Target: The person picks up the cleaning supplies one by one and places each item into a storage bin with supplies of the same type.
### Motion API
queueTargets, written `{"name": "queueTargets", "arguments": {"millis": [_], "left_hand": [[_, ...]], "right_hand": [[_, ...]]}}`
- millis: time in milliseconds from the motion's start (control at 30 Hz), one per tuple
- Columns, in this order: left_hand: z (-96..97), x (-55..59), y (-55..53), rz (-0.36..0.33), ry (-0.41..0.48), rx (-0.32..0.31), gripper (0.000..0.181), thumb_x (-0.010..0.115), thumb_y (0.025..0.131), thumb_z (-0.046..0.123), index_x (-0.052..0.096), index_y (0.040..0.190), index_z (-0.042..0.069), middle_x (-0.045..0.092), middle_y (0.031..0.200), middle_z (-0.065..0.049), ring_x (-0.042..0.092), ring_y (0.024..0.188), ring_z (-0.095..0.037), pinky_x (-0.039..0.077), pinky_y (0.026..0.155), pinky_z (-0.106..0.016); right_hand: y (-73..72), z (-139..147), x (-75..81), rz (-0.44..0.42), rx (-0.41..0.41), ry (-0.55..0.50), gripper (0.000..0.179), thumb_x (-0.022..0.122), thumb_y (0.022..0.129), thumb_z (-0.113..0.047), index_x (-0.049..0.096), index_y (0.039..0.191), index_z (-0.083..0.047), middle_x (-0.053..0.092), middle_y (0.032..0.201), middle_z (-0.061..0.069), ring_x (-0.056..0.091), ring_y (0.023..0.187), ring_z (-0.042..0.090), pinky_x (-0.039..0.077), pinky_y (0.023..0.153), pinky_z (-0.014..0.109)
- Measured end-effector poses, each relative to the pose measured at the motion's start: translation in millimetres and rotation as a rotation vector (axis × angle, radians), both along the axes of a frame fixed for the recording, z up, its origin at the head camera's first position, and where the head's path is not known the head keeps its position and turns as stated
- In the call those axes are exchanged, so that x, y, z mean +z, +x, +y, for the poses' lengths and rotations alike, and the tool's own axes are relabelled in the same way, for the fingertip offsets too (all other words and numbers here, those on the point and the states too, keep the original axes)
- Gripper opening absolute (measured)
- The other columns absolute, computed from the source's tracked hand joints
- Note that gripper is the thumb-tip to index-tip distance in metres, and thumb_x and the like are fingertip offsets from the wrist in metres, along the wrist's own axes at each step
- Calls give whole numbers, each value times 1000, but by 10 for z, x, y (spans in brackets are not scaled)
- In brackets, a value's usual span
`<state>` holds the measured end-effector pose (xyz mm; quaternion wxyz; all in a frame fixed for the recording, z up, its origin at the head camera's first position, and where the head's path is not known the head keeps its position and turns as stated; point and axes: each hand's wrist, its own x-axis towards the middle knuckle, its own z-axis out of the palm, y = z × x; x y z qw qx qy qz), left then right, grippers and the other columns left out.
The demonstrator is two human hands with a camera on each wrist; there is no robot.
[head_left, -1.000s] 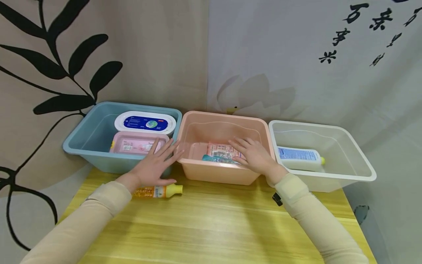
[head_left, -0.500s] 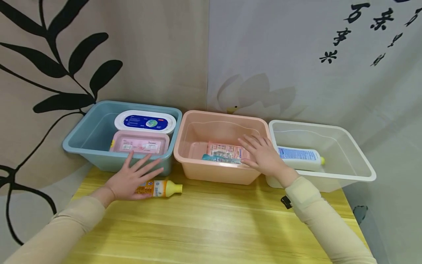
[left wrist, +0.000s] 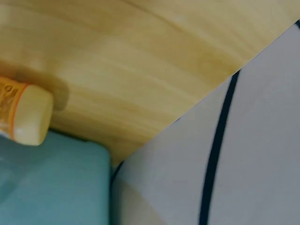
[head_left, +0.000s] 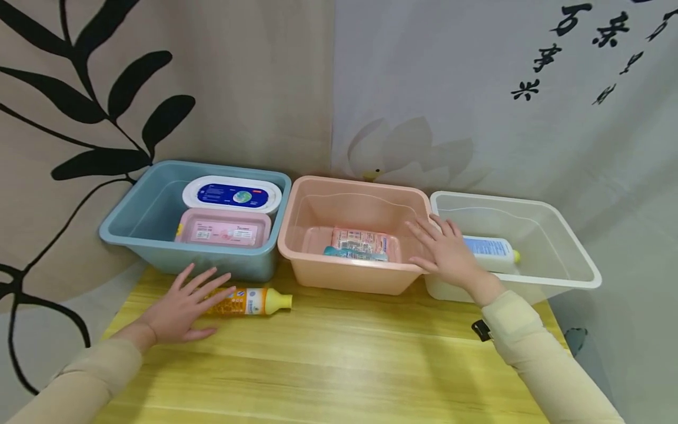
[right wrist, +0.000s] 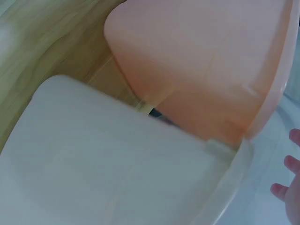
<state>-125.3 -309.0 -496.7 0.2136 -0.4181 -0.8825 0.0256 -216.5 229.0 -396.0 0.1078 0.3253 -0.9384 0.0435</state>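
In the head view my left hand (head_left: 182,312) spreads its fingers over the left end of a bottle (head_left: 254,301) with an orange label and yellow cap, lying on the table before the blue bin. The left wrist view shows that bottle's pale end (left wrist: 35,115) by the blue bin's wall. My right hand (head_left: 450,253), fingers extended, hovers where the pink bin (head_left: 349,277) meets the white bin (head_left: 551,282). Parts of its fingers (right wrist: 281,190) show at the edge of the right wrist view. Neither hand holds anything.
The blue bin (head_left: 132,238) contains a white oval tub (head_left: 233,194) and a pink pack (head_left: 225,228). Inside the pink bin lie a pink printed packet (head_left: 360,240) and a teal item (head_left: 352,254). A white bottle (head_left: 489,250) lies in the white bin. Curtains hang behind the table (head_left: 328,365).
My left hand has drawn back leftward from the blue bin's front, uncovering more of the bottle. My right hand has shifted right, from over the pink bin to its border with the white one.
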Motion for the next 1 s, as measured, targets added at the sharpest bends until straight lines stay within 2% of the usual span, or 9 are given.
{"name": "queueTargets", "arguments": {"millis": [133,267,367,433,500,733,1000], "left_hand": [[-99,-85,26,-25,23,3,73,28,90,69,43,138,16,41,143,-12,32,129,-35,4,117,-53],[-183,-150,44,-89,35,24,76,48,84,66,40,140,14,43,139,-16,36,123,-38,-8,118,-38],[-227,-192,61,-126,35,70,82,63,76,60,41,140,14,43,139,-17,36,123,-39,11,117,-49],[-252,-217,72,-143,32,109,86,69,71,56,40,140,13,43,138,-17,37,122,-39,26,106,-55],[-271,-240,76,-154,35,144,89,72,68,53,39,141,13,43,137,-18,39,121,-39,36,93,-56],[-303,-327,34,-188,68,200,94,76,65,48,37,142,11,42,138,-20,40,119,-39,38,92,-56],[-285,-427,22,-244,95,247,90,77,67,44,39,141,10,42,137,-20,42,117,-40,40,91,-61]], "right_hand": [[27,111,-17,13,-24,-12,69,65,83,-37,39,141,-10,38,147,16,29,133,43,21,105,62],[62,230,-31,17,-44,-26,68,62,85,-40,40,141,-10,39,145,17,29,132,44,21,104,62],[91,330,-46,26,-56,-39,67,54,89,-48,39,141,-10,40,144,19,28,131,46,21,104,62],[113,397,-56,27,-64,-53,67,49,91,-52,38,142,-10,39,144,20,28,131,47,21,104,63],[139,463,-60,30,-73,-66,68,47,92,-53,37,143,-10,40,143,21,28,130,49,22,103,64],[239,686,-59,32,-131,-64,69,45,92,-54,33,146,-13,41,141,22,28,129,50,23,100,66],[337,1027,-52,79,-172,-124,73,38,92,-59,29,147,-13,42,138,26,29,125,54,25,96,70]]}}
